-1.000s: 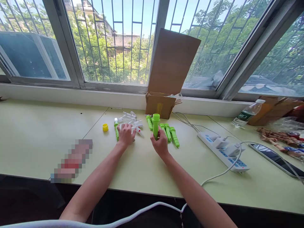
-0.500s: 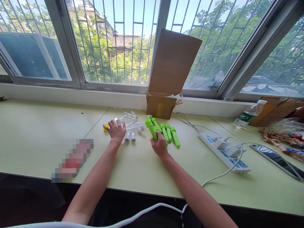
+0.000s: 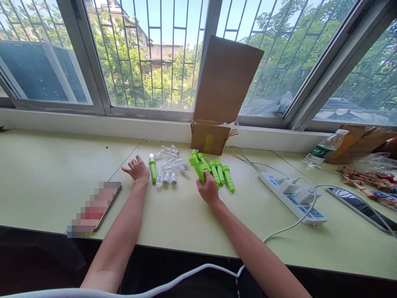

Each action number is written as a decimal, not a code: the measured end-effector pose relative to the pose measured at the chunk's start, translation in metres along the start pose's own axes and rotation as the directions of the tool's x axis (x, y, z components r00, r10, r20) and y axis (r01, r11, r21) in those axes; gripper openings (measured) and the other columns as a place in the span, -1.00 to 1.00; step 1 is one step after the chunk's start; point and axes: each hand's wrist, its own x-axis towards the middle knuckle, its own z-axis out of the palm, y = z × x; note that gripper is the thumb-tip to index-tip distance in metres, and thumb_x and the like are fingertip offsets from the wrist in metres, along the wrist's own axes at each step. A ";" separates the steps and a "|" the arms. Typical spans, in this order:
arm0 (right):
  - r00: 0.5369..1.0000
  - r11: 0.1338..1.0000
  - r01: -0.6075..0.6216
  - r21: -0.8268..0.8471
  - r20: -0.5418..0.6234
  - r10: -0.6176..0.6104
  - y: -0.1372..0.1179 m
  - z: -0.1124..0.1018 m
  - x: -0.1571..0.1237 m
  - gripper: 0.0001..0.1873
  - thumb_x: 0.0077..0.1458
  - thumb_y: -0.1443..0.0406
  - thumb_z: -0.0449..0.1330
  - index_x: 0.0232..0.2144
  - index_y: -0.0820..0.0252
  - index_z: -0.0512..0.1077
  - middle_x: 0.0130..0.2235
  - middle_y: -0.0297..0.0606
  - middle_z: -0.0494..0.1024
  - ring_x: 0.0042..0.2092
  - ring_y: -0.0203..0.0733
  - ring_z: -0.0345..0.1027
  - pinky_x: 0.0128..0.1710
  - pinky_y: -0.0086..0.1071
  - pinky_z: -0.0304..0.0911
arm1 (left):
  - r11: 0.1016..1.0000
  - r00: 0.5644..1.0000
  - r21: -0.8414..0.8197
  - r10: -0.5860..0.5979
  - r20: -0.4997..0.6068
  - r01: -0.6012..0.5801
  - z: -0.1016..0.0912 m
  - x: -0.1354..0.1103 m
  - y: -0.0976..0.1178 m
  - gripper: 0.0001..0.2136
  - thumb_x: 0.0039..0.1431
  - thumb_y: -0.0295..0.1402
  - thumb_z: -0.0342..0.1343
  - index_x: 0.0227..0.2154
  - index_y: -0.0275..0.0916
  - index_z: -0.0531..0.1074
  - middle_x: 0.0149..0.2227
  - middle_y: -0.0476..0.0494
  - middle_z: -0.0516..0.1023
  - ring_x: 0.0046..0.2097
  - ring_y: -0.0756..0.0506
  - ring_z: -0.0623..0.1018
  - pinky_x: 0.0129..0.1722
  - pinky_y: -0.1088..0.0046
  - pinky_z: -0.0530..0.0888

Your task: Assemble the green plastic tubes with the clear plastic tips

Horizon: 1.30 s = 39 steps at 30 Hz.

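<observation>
The held green tube (image 3: 197,169) is in front of the cardboard box (image 3: 206,138), tilted, with the fingers of the right hand (image 3: 207,189) clamped around its lower part. More green tubes (image 3: 219,172) lie in front of this box, and clear plastic pieces (image 3: 173,165) lie to its left. Farther left of the box is the left hand (image 3: 137,170), its visible fingers somewhat apart; whether they hold something underneath, I cannot tell.

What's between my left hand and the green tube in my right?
Head view: a white-topped green piece lies nearest the left hand, then clear and white plastic pieces, before the green tube in the right hand.
</observation>
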 end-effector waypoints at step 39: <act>0.997 0.994 0.080 0.069 -0.015 -0.079 0.008 0.009 0.001 -0.80 -0.03 0.32 0.05 -0.28 0.17 0.34 -0.49 -0.32 0.41 -0.48 -0.19 0.24 -0.44 -0.37 0.10 | 0.550 0.721 -0.491 0.633 -0.282 -0.676 -0.020 -0.041 0.045 -0.78 0.16 -0.29 0.13 -0.13 -0.19 0.42 -0.21 -0.13 0.58 -0.13 -0.15 0.52 -0.18 0.35 0.42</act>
